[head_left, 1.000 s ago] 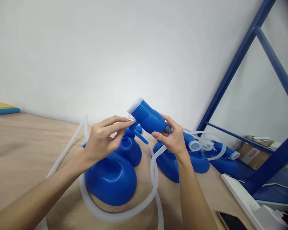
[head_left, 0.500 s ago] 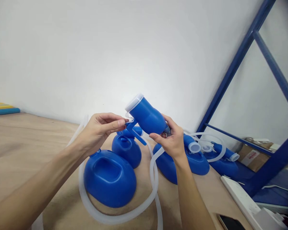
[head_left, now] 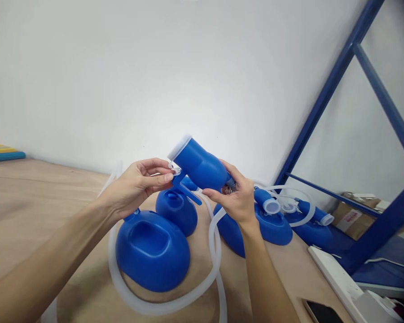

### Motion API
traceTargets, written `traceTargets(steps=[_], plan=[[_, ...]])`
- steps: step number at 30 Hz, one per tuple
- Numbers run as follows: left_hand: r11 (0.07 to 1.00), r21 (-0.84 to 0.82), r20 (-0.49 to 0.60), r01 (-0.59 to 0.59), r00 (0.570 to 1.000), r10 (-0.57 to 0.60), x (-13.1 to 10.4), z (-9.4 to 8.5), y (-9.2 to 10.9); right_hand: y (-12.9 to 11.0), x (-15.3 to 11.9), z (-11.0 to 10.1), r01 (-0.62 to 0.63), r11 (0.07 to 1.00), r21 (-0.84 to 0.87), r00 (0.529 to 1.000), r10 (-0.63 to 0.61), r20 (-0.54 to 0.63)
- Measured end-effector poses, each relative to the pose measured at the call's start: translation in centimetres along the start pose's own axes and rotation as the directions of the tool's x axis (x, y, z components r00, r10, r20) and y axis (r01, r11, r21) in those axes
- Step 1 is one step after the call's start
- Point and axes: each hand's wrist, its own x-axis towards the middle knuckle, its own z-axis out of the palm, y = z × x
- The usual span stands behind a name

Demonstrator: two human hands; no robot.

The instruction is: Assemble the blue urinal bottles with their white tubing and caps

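Left hand (head_left: 134, 186): thumb and forefinger pinched narrow on a small clear tab (head_left: 175, 170) at the wide end of a blue funnel (head_left: 198, 167); the other fingers are loosely curled. Right hand (head_left: 237, 199): fingers closed around the narrow end of the same funnel, where a grey fitting meets a white hose (head_left: 215, 251). Funnel: one, smooth blue plastic, bulb-shaped, white rim at the wide mouth, a thin blue handle hanging from its underside; held tilted in the air above the table (head_left: 30, 211), mouth up and to the left, between the two hands. Hose: translucent white, ribbed; it drops from the right hand, loops around the nearest jug and runs off the lower edge; how many separate hoses lie on the table cannot be told, though a thinner loop shows farther right. Blue jugs: four counted. The nearest jug (head_left: 153, 251) is squat and rounded with a dished top, lying under the left wrist; a second jug (head_left: 177, 211) sits just behind it; a third jug (head_left: 265, 224), with a white-rimmed neck, lies behind the right hand; a fourth jug (head_left: 313, 224) lies beyond that, near the table edge. Other items: one white power strip (head_left: 340, 278) along the right edge of the table, one dark phone (head_left: 323, 312) beside it, one blue metal frame (head_left: 326, 98) leaning against the white wall, one cardboard box (head_left: 357, 215) beyond it.
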Motion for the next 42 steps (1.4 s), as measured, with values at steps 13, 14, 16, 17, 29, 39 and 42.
traceTargets(steps=[13, 14, 16, 17, 29, 39, 42], plan=[[0.990, -0.134, -0.111, -0.029, 0.994, 0.014, -0.5, 1.5, -0.3, 0.6, -0.6, 0.6, 0.051, 0.988, -0.143, 0.994, -0.065, -0.092], [0.989, -0.147, -0.120, -0.032, 0.993, 0.014, -0.4, 1.6, -0.3, 0.7, -0.7, 0.7, 0.051, 0.987, -0.153, 0.993, -0.067, -0.101], [0.985, -0.170, -0.128, -0.030, 0.992, 0.008, -0.4, 1.7, -0.4, 0.8, -0.8, 0.7, 0.062, 0.984, -0.166, 0.989, -0.082, -0.120], [0.984, -0.178, -0.129, -0.025, 0.992, 0.002, -0.4, 1.7, -0.5, 0.9, -0.8, 0.8, 0.075, 0.982, -0.172, 0.987, -0.098, -0.126], [0.978, -0.206, -0.111, -0.007, 0.994, -0.016, -0.6, 2.2, -0.9, 1.6, -0.7, 0.8, 0.143, 0.957, -0.252, 0.965, -0.191, -0.178], [0.989, -0.148, -0.097, 0.003, 0.995, -0.018, -0.7, 2.1, -0.7, 1.5, -0.8, 0.7, 0.157, 0.946, -0.284, 0.964, -0.210, -0.165], [0.989, -0.147, -0.097, 0.015, 0.995, -0.030, -0.7, 2.1, -0.6, 1.5, -0.7, 0.6, 0.175, 0.937, -0.303, 0.959, -0.232, -0.163]])
